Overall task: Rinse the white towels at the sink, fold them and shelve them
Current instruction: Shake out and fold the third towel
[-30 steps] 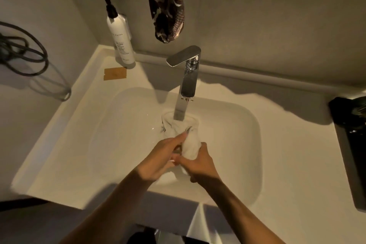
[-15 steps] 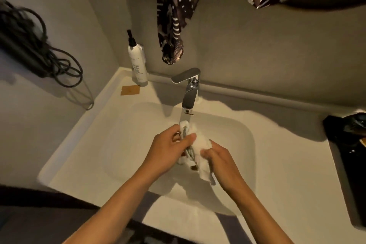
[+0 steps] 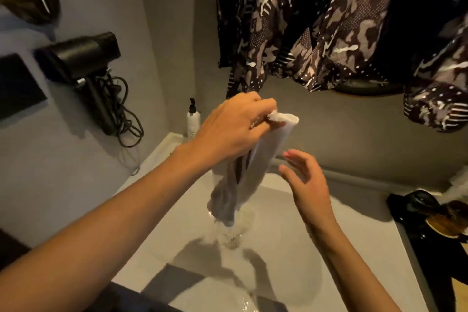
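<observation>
Pinching the white towel (image 3: 255, 159) by its top at frame centre, my left hand (image 3: 228, 129) dangles it over the sink (image 3: 354, 248); my right hand (image 3: 307, 182) is released, fingers spread beside it.

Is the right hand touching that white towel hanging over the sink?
Apart. The head view shows grey wall between the open right hand and the white towel, which only the left hand holds.

Dim, warm yellowish illumination from above and in front of the viewer; the upper right of the frame is nearly black. The sink (image 3: 291, 268) surface at lower centre is the brightest area and carries soft-edged shadows of the arms. Motion blur softens the hair dryer (image 3: 78, 54) at upper left. Wide-angle distortion bends wall lines toward the edges. Fine detail is noisy throughout.
</observation>
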Demonstrator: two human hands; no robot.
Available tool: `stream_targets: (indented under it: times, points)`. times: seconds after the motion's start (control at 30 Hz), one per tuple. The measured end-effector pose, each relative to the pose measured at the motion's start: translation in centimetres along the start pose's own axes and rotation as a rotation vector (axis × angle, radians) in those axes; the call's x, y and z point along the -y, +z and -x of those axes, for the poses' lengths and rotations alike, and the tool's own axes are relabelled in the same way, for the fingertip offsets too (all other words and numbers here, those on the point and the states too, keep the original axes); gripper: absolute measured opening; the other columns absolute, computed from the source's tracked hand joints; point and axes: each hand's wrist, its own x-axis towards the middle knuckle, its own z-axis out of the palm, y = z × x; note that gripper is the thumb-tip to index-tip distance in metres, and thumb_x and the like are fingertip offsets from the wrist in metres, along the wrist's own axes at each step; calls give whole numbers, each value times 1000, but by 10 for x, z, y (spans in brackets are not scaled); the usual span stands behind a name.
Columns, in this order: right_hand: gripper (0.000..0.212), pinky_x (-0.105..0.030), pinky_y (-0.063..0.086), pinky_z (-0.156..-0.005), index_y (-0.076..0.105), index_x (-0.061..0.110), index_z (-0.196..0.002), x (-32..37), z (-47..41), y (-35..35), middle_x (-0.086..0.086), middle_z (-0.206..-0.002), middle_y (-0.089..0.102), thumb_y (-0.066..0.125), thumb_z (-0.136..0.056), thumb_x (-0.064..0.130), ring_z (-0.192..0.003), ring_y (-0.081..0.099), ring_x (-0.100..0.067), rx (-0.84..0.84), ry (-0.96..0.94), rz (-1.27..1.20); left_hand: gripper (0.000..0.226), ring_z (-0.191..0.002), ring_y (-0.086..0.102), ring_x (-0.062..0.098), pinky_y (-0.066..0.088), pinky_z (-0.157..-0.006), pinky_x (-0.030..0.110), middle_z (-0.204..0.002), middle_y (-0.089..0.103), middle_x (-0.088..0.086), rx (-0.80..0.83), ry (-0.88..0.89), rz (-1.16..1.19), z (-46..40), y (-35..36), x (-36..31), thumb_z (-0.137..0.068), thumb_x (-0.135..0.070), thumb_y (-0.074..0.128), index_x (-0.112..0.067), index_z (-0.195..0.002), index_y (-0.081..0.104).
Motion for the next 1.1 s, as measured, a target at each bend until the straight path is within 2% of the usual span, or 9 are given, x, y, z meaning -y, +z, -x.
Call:
stream_targets:
  times: [0.07, 0.13, 0.2, 0.27, 0.43, 0.8, 0.9, 1.0, 1.1]
  points:
    - [43, -29, 53, -95, 59, 27, -127, 29, -5, 12, 10, -126, 66, 76, -88, 24, -116, 62, -3, 224, -133, 48, 12, -79, 48, 17, 42, -71, 38, -89, 52, 3, -16, 75, 19, -13, -16, -2, -93, -20, 59, -10, -87, 57]
    - [21, -38, 59, -82, 68, 28, -109, 51, -7, 24, 7, -105, 74, 73, -90, 19, -98, 69, -6, 292, -201, 49, 18, -74, 45, 16, 37, -66, 35, -81, 52, 3, -49, 122, 17, -18, -38, -6, -94, -19, 61, -7, -82, 55]
    - [15, -46, 58, -70, 71, 23, -88, 63, -4, 29, 1, -81, 70, 62, -96, 14, -76, 63, -8, 212, -320, 83, 31, -67, 45, 17, 34, -61, 35, -71, 51, -1, -87, 142, 7, -20, -61, -7, -97, -36, 56, -11, -80, 52]
    - [24, -26, 49, -61, 68, 22, -82, 75, 0, 25, 9, -69, 62, 56, -101, 15, -65, 52, 0, 95, -443, 187, 41, -61, 45, 18, 33, -56, 36, -62, 47, -5, -157, 122, -58, -19, -81, -5, -97, -52, 48, -16, -78, 48]
    - [21, -13, 41, -63, 70, 29, -90, 117, 6, 0, 10, -74, 67, 55, -102, 18, -68, 56, 4, -131, -614, 326, 62, -54, 51, 27, 49, -53, 43, -56, 52, 2, -321, 46, -112, -13, -107, 2, -86, -72, 54, -13, -69, 48]
    - [44, -37, 39, -62, 47, 9, -63, 134, 4, -48, 2, -59, 45, 58, -91, 42, -62, 41, -19, -121, -331, 244, 39, -65, 44, 9, 34, -59, 25, -73, 52, 1, -407, 142, 172, -37, -140, -27, -97, -40, 61, -9, -73, 58]
    - [55, -39, 42, -58, 49, 4, -63, 134, 12, -58, -2, -60, 46, 64, -76, 55, -62, 42, -19, 33, -218, 284, 34, -55, 33, 5, 27, -52, 20, -61, 41, -2, -279, 134, 393, -36, -138, -37, -98, -30, 63, -2, -78, 60]
    - [42, -29, 50, -72, 64, 20, -84, 154, 21, -56, 8, -89, 66, 69, -76, 61, -83, 61, -6, -82, -481, 440, 27, -52, 28, 6, 23, -49, 15, -59, 35, -1, -169, 186, 440, -44, -139, -58, -99, -25, 63, -5, -80, 60]
    - [56, -23, 54, -91, 60, 29, -119, 180, 16, -37, 9, -121, 68, 79, -73, 53, -113, 64, -4, 256, -431, 196, 28, -55, 36, 8, 28, -53, 22, -59, 43, 4, 2, 314, 371, -58, -148, -84, -96, -26, 66, -5, -78, 64]
